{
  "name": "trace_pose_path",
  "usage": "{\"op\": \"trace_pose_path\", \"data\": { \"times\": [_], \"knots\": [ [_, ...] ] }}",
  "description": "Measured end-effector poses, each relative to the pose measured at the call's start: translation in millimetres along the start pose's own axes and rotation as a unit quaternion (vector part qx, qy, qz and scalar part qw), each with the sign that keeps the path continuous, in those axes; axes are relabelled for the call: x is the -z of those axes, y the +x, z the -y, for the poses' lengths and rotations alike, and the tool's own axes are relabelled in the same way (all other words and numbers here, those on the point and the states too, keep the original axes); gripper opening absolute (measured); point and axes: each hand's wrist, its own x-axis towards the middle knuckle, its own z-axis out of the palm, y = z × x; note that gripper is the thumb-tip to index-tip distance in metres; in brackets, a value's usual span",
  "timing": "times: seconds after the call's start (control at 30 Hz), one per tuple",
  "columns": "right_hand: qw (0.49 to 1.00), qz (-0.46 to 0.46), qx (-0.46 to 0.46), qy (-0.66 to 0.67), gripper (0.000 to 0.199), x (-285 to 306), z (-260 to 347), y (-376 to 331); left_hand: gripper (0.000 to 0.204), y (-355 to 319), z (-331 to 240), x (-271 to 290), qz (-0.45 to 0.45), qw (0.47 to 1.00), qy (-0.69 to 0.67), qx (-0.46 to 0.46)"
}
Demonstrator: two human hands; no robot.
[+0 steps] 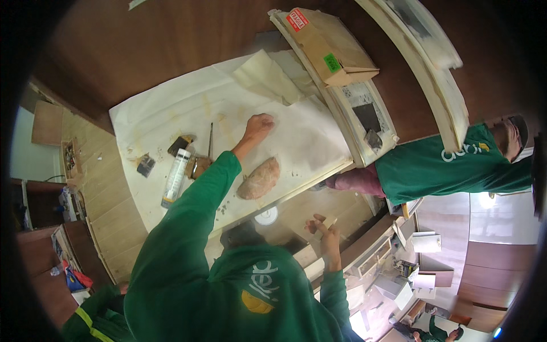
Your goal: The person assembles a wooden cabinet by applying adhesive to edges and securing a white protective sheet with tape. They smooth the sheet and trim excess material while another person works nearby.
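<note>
White sheeting (305, 128) bears a brown lump (259, 180) and a tube (175, 178); over it, the left hand (260, 126) is curled, its grip unclear. Beyond its edge, the right hand (326, 232) pinches a pale block (331, 220).

The person's green top (194, 262) bears a white-and-yellow print (256, 302). The piece (330, 221) in the right hand (329, 239), at four o'clock, is pale tan. A mottled pinkish-brown lump (260, 180) contrasts with the yellow-stained white sheet (307, 139). At nine, the white tube (176, 174) ends dark; at one, the tan box (327, 45) carries red and green labels (331, 62); at three, the co-worker's shirt (433, 174) is green, the trousers (359, 180) maroon.
</note>
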Motion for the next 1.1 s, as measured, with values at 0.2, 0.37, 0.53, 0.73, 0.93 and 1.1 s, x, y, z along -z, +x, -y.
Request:
{"op": "trace_pose_path", "data": {
  "times": [0.2, 0.37, 0.53, 0.73, 0.93, 1.1],
  "knots": [
    [0.993, -0.11, 0.024, -0.036, 0.037, -5.4, 7.9, -1.6, 0.055, 75.4, 10.6, -33.9, -0.013, 0.97, 0.24, -0.048],
    [0.984, -0.176, -0.01, -0.012, 0.029, 5.3, -21.3, -16.5, 0.063, 117.8, 12.0, -36.8, 0.002, 0.959, 0.233, -0.16],
    [0.981, -0.189, -0.025, 0.042, 0.028, 8.0, -38.9, -22.7, 0.04, 138.8, 12.7, -33.1, 0.114, 0.964, 0.201, -0.129],
    [0.979, -0.203, -0.005, -0.015, 0.027, 13.3, -35.2, -5.6, 0.019, 148.0, -4.8, -31.6, 0.234, 0.966, 0.109, -0.014],
    [0.98, -0.199, 0.0, 0.023, 0.026, -2.3, -22.8, 8.7, 0.031, 158.1, 14.7, -25.2, 0.311, 0.931, -0.116, 0.152],
    [0.981, -0.191, -0.016, 0.04, 0.023, -7.7, -41.2, 5.2, 0.04, 131.4, -10.6, -42.8, 0.226, 0.969, 0.081, -0.056]
  ]
}}
